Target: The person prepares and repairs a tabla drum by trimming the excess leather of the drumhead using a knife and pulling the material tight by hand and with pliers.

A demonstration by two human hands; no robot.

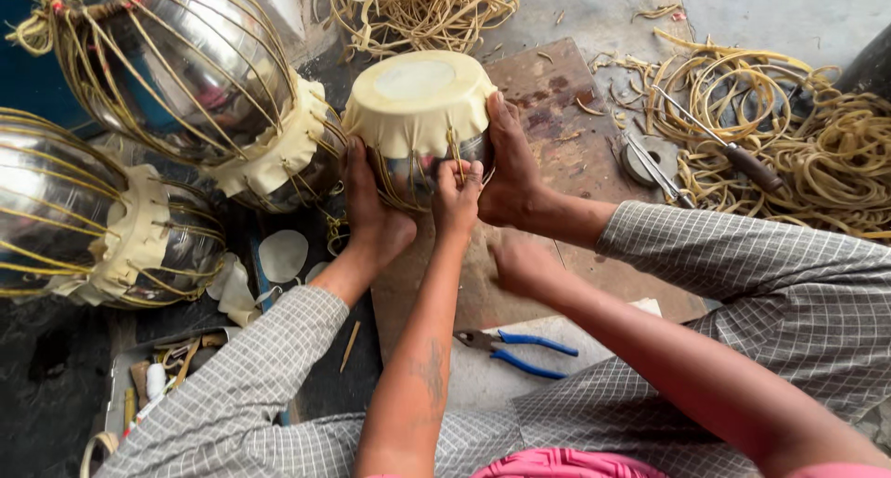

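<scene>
Left hand (373, 220) and right hand (510, 167) clasp the skin-capped steel pot (418, 107) — fingers curled round its sides — another person's hand (457, 198) pinching a cane strip (455, 158) between them.

Daylit grey concrete floor (594, 14)

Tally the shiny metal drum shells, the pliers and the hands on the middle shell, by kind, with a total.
Shiny round metal drum shells wrapped in cream hide and cane strips: 3
Blue-handled pliers: 1
Hands on the middle shell: 3, left hand, right hand, a third hand
Total: 7
</scene>
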